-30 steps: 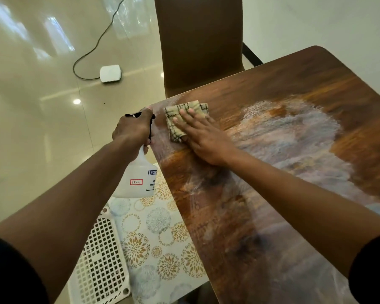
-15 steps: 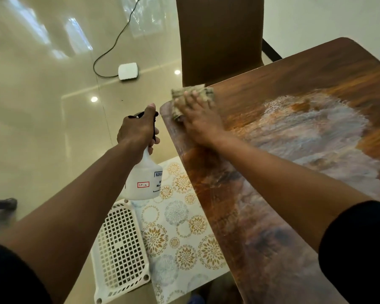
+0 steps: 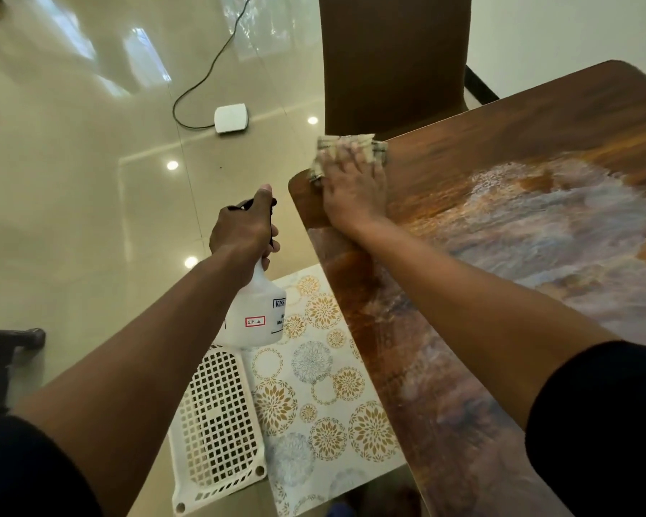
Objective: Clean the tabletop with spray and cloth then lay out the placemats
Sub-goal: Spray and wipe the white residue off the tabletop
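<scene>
Wiping is the step in hand, judging by the wet sheen on the wood; laying out placemats has not begun.

At the far left edge of the frame a dark piece of furniture [image 3: 1,363] pokes in, too cropped to identify. Towards the upper left, one small white box with a black cable [image 3: 231,118] lies on the glossy tiled floor. Left of centre, the left hand [image 3: 244,233] is closed around the black trigger head of one translucent white plastic spray bottle with a printed label [image 3: 256,311], held in the air just off the bench's edge. Below it, at lower centre, one white perforated plastic tray [image 3: 217,423] sits beside one pale floral-patterned placemat [image 3: 314,389], both lower than the bench top; I count only one mat, though more could lie beneath it.

At top centre stands one brown high-backed chair [image 3: 392,57]. Just below, the right hand [image 3: 351,188] lies flat, fingers spread, pressing one folded beige checked cloth [image 3: 345,147] onto the upper left corner of the brown wood-grain bench [image 3: 575,117]. A whitish streaky patch of spray fills the bench's right half.

Next, I judge, the cloth must sweep rightward through that patch until it is dry.
</scene>
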The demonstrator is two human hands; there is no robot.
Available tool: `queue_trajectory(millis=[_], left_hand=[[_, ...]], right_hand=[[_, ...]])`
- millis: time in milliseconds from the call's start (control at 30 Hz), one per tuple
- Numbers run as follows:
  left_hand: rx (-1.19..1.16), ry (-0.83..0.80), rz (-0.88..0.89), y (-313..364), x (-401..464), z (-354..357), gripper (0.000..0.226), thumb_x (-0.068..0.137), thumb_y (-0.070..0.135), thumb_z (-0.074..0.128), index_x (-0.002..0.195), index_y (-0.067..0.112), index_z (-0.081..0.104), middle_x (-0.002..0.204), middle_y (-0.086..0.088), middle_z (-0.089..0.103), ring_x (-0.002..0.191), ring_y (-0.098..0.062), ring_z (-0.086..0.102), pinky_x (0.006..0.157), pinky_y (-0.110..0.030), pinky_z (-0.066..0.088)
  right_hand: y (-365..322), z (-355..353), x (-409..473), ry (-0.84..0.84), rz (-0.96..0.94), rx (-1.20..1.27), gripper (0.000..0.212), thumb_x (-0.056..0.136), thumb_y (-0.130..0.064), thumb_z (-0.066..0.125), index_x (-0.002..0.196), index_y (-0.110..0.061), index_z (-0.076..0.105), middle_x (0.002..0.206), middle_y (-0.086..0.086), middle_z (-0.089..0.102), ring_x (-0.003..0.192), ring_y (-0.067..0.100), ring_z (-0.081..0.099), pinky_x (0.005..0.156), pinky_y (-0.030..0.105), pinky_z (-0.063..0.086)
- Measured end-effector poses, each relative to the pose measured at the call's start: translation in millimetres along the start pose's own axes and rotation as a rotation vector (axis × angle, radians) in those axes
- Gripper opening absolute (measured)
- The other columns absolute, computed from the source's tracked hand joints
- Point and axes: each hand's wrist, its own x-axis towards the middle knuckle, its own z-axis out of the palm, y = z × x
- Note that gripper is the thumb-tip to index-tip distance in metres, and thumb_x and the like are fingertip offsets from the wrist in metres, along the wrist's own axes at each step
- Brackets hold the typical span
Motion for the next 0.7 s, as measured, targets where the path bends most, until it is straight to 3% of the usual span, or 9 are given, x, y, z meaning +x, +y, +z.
queue_trajectory(millis=[100,200,267,400,500,600,700], left_hand=[[0.015,0.015,0.01,2.4,0.3,3.7,0.052,0.104,0.063,0.056,0.096,0.016,0.077,0.078,-0.007,0.075,0.056,-0.022,0.066,0.05,-0.029,0.044],[0.05,0.01,0.01,4.2,-2.7,12.7,0.057,0.104,0.064,0.056,0.094,0.012,0.077,0.078,-0.008,0.076,0.052,-0.02,0.063,0.049,-0.029,0.043],[0.041,-0.007,0.004,4.4,-4.2,17.1,0.057,0.103,0.065,0.056,0.095,0.012,0.076,0.079,-0.008,0.076,0.051,-0.02,0.063,0.049,-0.028,0.043],[0.007,-0.037,0.008,5.7,-7.4,16.3,0.053,0.103,0.065,0.055,0.098,0.018,0.078,0.077,-0.006,0.074,0.057,-0.023,0.066,0.051,-0.029,0.043],[0.024,-0.036,0.031,8.8,-6.8,14.6,0.052,0.105,0.064,0.054,0.1,0.018,0.077,0.08,-0.007,0.074,0.059,-0.022,0.066,0.051,-0.028,0.043],[0.056,-0.053,0.043,17.2,-9.1,18.3,0.055,0.104,0.066,0.054,0.098,0.016,0.077,0.08,-0.007,0.075,0.059,-0.022,0.066,0.051,-0.029,0.044],[0.058,-0.066,0.06,28.5,-12.8,24.4,0.058,0.102,0.068,0.055,0.095,0.015,0.078,0.08,-0.009,0.077,0.059,-0.025,0.067,0.056,-0.032,0.047]], right_hand=[[-16.1,11.9,-20.6,-0.069,-0.291,-0.038,0.062,0.109,-0.032,0.036,0.167,-0.035,0.013,0.176,-0.002,0.003,0.162,0.021,-0.003,0.129,0.047,0.0],[-6.6,13.6,-26.8,-0.069,-0.421,-0.041,0.061,0.11,-0.034,0.038,0.166,-0.035,0.015,0.175,-0.007,0.006,0.162,0.015,-0.001,0.129,0.042,0.001],[1.1,6.4,-18.9,-0.091,-0.38,-0.037,0.06,0.111,-0.036,0.033,0.167,-0.036,0.012,0.175,-0.008,0.004,0.161,0.014,-0.002,0.129,0.041,0.002],[31.2,-11.8,1.1,-0.046,-0.059,0.02,0.056,0.112,-0.036,0.026,0.167,-0.035,0.012,0.176,-0.005,0.002,0.162,0.017,-0.002,0.129,0.043,0.001],[53.1,-21.5,4.9,-0.042,0.059,0.009,0.056,0.112,-0.038,0.026,0.167,-0.034,0.013,0.176,-0.003,0.003,0.162,0.02,-0.003,0.13,0.045,0.001],[43.3,-27.4,-13.5,-0.093,0.024,0.0,0.057,0.113,-0.039,0.026,0.167,-0.036,0.01,0.176,-0.002,-0.002,0.162,0.021,-0.006,0.129,0.047,-0.001],[30.0,-19.7,-62.0,-0.145,-0.231,-0.036,0.059,0.11,-0.043,0.026,0.166,-0.038,0.01,0.176,-0.003,-0.001,0.161,0.02,-0.006,0.129,0.046,0.0]])
